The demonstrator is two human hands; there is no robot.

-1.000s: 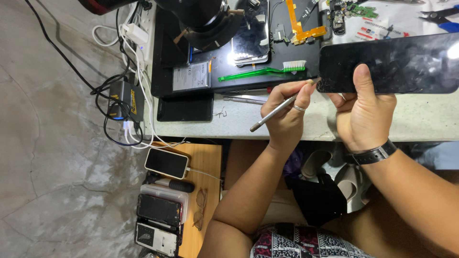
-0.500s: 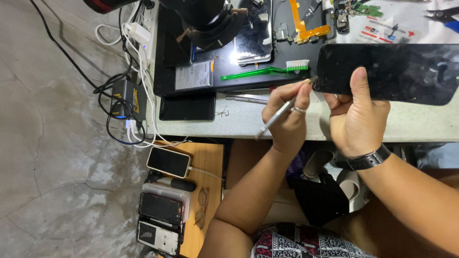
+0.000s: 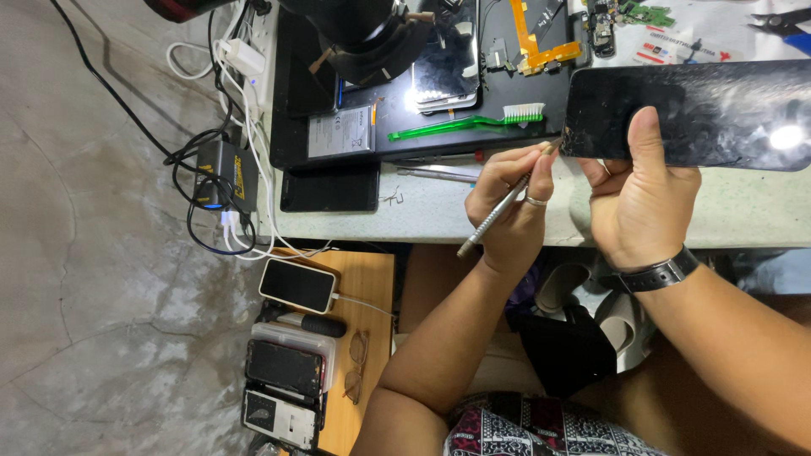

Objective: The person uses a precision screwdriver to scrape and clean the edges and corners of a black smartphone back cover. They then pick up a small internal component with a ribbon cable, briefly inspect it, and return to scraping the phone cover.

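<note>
In the head view, the right hand (image 3: 635,203) grips a flat black glass phone panel (image 3: 701,114) by its lower edge, thumb pressed on its face, holding it above the pale counter (image 3: 439,211). The left hand (image 3: 507,203) is closed pen-style round a slim silver metal prying tool (image 3: 498,211) whose tip meets the panel's scuffed left corner. This looks like the step of working that corner loose; the next move would call for steady, shallow pressure so the glass does not crack.
</note>
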